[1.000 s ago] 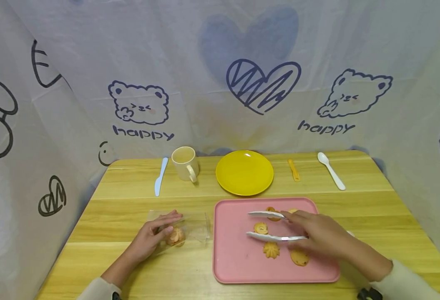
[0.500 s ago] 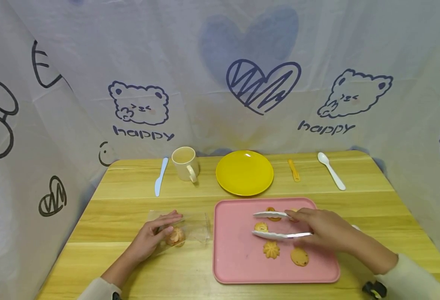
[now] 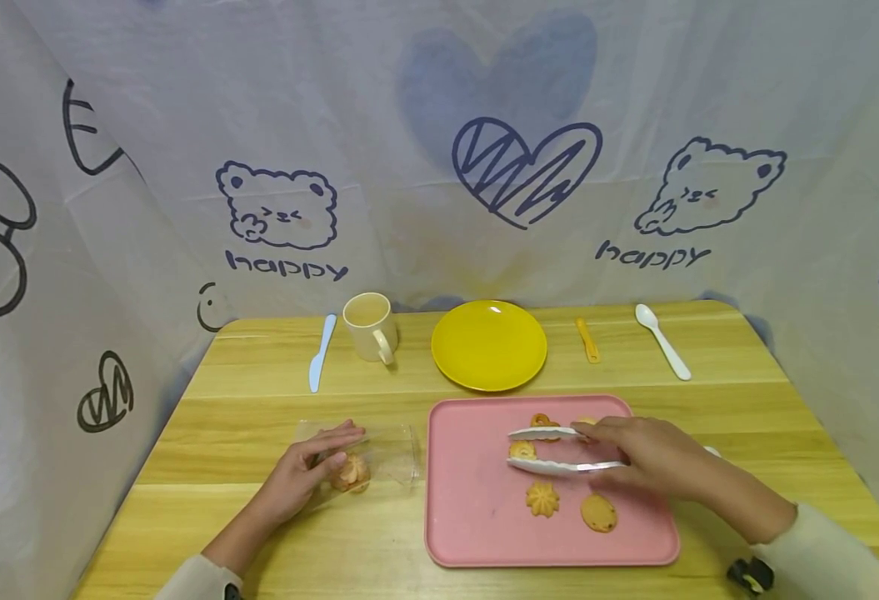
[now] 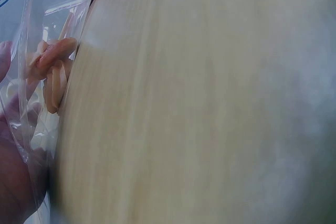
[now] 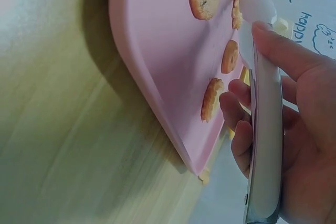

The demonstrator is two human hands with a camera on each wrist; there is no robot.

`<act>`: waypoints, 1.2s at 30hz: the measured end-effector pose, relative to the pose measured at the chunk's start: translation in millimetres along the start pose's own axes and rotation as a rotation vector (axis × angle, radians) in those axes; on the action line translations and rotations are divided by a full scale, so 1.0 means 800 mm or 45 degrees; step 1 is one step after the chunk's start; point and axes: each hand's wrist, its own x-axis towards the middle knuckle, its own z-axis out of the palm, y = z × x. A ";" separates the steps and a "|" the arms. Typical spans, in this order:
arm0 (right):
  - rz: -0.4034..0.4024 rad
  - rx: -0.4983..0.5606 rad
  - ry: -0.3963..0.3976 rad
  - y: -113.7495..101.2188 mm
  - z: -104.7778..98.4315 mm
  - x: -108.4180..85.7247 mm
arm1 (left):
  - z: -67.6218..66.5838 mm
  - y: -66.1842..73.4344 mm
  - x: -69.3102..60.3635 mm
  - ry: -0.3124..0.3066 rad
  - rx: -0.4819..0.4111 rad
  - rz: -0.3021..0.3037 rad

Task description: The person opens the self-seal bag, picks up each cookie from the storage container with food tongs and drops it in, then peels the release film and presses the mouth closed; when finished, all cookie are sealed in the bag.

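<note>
My left hand [image 3: 307, 469] holds a clear plastic bag [image 3: 394, 454] lying on the table, its thumb and fingers about the bag's left part. Inside the bag are cookies [image 4: 55, 72], stacked close together. My right hand [image 3: 645, 458] grips white tongs [image 5: 268, 129] over the pink tray [image 3: 469, 533]. The tong arms stand apart, tips on either side of a swirl cookie [image 3: 522, 450]; whether they touch it I cannot tell. Nearby on the tray are a ring-shaped cookie [image 3: 541, 422], a flower-shaped cookie [image 3: 542, 498] and an oval cookie [image 3: 598, 512]. My right hand partly hides another cookie [image 3: 586, 421].
Along the back of the table [image 3: 222, 417] stand a cream mug [image 3: 370, 327] and a yellow plate [image 3: 488, 346]. A light blue knife [image 3: 322, 354] lies left of the mug. Right of the plate lie a small orange utensil [image 3: 587, 341] and a white spoon [image 3: 662, 342].
The tongs have shifted slightly right, and their tips have come closer together around the swirl cookie. My left hand and the bag have stayed still.
</note>
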 end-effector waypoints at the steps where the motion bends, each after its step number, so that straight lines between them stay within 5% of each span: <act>1: -0.002 0.000 0.003 0.000 0.001 0.000 | 0.000 0.000 0.000 0.000 -0.001 0.001; 36: -0.009 -0.004 -0.022 -0.001 0.007 0.002 | 0.001 0.000 -0.001 0.015 0.036 0.004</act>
